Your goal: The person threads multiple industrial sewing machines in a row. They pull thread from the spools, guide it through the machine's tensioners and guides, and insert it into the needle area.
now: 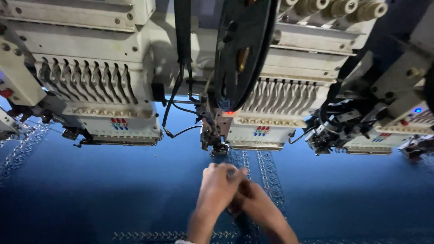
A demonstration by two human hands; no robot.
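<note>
Nearest the camera, left hand (220, 186) and right hand (253, 201) are pressed together over blue fabric (113, 190), fingers curled; what is pinched cannot be told. Embroidered silver strips (269, 178) run lengthwise away from the hands, just right of them, toward the middle embroidery head (266, 117). Directly beyond the left hand the needle foot (219, 148) is found. Small red-and-blue emblems (119, 124) are borne low on each cream head.

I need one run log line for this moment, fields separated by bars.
left hand and right hand: together, blurred | on: blue fabric | below: embroidery head | held item: cannot tell
</note>
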